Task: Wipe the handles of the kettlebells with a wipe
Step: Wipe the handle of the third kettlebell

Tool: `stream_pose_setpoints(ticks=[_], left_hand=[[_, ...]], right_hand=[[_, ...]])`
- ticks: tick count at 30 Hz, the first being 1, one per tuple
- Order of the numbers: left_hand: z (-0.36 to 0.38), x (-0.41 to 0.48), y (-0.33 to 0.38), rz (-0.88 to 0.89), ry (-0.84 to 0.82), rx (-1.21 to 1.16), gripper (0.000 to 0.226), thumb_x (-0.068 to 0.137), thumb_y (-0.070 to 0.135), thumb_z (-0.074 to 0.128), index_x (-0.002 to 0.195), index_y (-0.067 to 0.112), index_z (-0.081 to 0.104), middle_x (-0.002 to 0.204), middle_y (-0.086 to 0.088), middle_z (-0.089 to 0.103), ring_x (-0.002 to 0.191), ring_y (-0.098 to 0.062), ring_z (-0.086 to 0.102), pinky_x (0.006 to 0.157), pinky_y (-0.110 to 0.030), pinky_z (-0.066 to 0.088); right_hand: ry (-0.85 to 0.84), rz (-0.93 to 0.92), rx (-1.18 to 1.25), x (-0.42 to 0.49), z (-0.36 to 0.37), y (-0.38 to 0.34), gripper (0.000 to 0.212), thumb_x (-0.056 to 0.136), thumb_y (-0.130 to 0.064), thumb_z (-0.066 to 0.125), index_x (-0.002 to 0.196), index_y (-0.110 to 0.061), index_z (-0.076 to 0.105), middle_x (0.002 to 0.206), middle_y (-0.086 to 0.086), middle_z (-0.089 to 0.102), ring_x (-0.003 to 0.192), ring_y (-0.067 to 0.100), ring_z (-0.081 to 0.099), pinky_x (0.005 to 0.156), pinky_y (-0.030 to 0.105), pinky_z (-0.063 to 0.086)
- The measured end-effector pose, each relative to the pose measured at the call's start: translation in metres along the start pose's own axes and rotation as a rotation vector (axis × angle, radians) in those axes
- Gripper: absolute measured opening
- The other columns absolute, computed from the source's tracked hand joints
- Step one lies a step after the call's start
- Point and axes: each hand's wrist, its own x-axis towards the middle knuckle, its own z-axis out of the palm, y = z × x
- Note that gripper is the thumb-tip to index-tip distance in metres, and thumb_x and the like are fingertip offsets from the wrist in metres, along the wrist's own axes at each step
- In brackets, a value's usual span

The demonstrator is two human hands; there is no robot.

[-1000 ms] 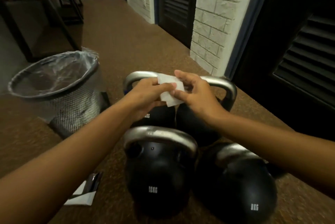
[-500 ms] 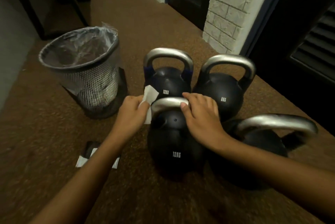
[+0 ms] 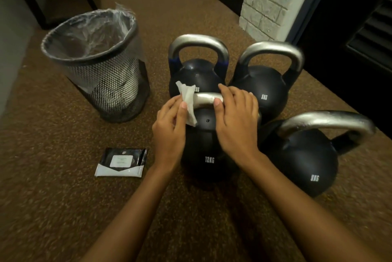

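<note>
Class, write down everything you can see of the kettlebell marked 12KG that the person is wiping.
The 12KG kettlebell is a round black ball with white lettering, a small hole near its top and a bare silver, metal-looking handle. It stands upright on the brown floor, close beside an 8KG kettlebell on its right. The left hand pinches a white wipe round the handle's left end; the right hand grips its right end.

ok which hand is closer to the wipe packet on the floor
Left. The left hand, pinching the wipe, sits just beyond and right of the wipe packet; the right hand grips the front 12kg kettlebell's handle farther right.
</note>
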Motion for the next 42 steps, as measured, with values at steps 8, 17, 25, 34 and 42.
stream_pose_setpoints(ticks=[8,17,25,34,42], left_hand=[[0.002,0.001,-0.023,0.281,0.020,0.296,0.045,0.086,0.025,0.058,0.128,0.012,0.051,0.129,0.006,0.048,0.118,-0.009,0.036,0.101,-0.005,0.027],[0.019,0.004,-0.035,0.213,0.097,0.196,0.039,0.077,0.021,0.070,0.106,0.016,0.045,0.108,-0.003,0.051,0.100,-0.012,0.046,0.087,-0.011,0.040],[0.027,0.009,-0.023,0.162,0.147,0.210,0.034,0.076,0.015,0.073,0.099,0.004,0.051,0.100,0.002,0.049,0.094,-0.011,0.045,0.078,-0.011,0.039],[0.020,0.011,-0.029,0.122,0.111,0.174,0.038,0.075,0.025,0.075,0.098,0.006,0.053,0.097,0.001,0.051,0.091,-0.013,0.049,0.076,-0.003,0.036],[0.010,0.005,-0.038,-0.062,-0.033,-0.006,0.038,0.097,0.041,0.034,0.131,0.029,0.049,0.122,0.000,0.056,0.109,-0.006,0.053,0.089,-0.007,0.039]], right_hand=[[0.063,-0.014,0.057,-0.001,0.003,0.002,0.045,0.098,-0.035,0.026,0.133,-0.015,0.047,0.124,0.004,0.055,0.120,0.021,0.044,0.113,0.038,0.020],[0.152,-0.024,0.085,-0.001,0.009,0.006,0.043,0.098,-0.034,0.029,0.128,-0.014,0.052,0.116,0.006,0.058,0.113,0.024,0.048,0.109,0.035,0.021],[0.215,-0.005,0.096,0.000,0.014,0.004,0.039,0.098,-0.032,0.033,0.123,-0.013,0.056,0.111,0.005,0.059,0.108,0.022,0.050,0.107,0.036,0.025],[0.225,-0.017,0.091,-0.001,0.014,0.004,0.038,0.098,-0.032,0.032,0.121,-0.013,0.056,0.111,0.004,0.059,0.107,0.022,0.050,0.105,0.038,0.029],[0.230,-0.019,0.094,-0.001,0.015,0.006,0.037,0.098,-0.032,0.033,0.120,-0.014,0.057,0.110,0.005,0.059,0.105,0.022,0.050,0.105,0.037,0.029]])
